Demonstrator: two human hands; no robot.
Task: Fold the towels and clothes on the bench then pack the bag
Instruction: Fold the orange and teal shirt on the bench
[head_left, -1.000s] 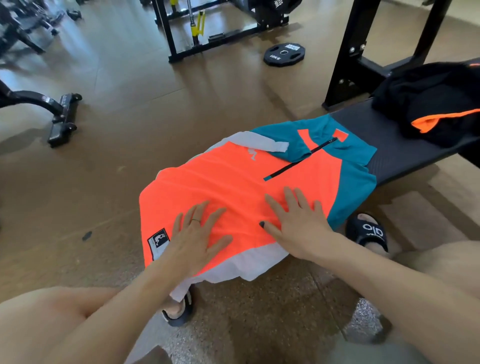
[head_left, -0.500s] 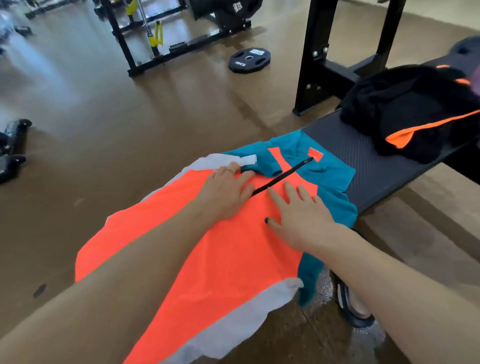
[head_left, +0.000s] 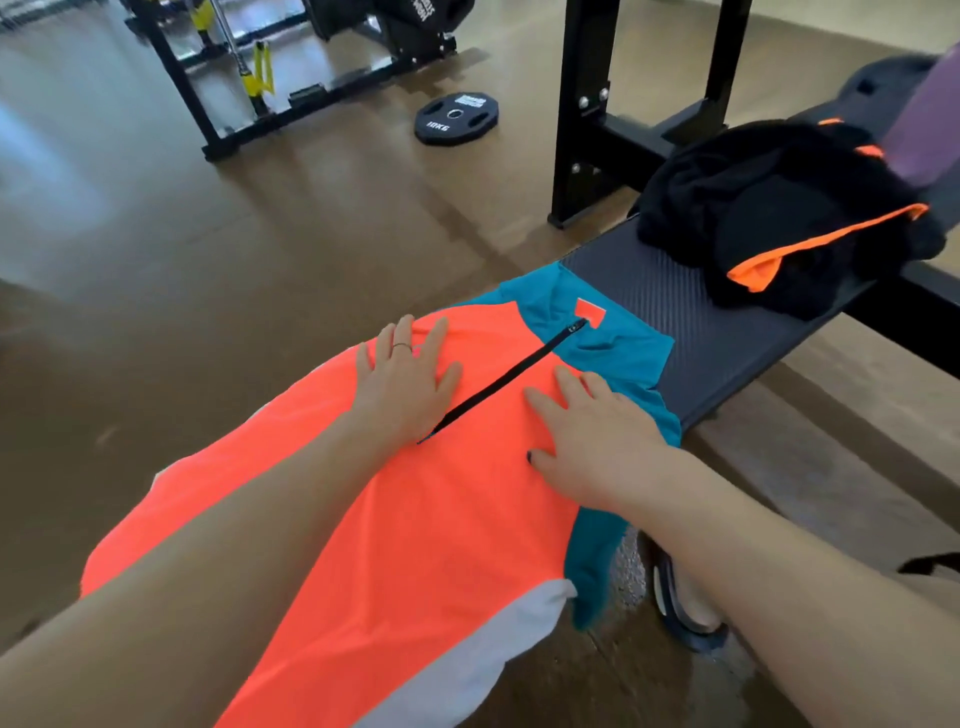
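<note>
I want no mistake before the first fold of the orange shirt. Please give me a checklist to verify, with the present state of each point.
1. Left hand flat on the orange and teal zip-neck shirt: ok.
2. Right hand flat on it, beside the black zipper: ok.
3. Zipper closed: ok.
4. Shirt fully on the black padded bench: not ok; the hem and a teal sleeve hang over the edges.
5. Room on the bench past the collar: ok; the crumpled black garment with orange trim lies apart.
6. Bag within reach: cannot tell.
</note>
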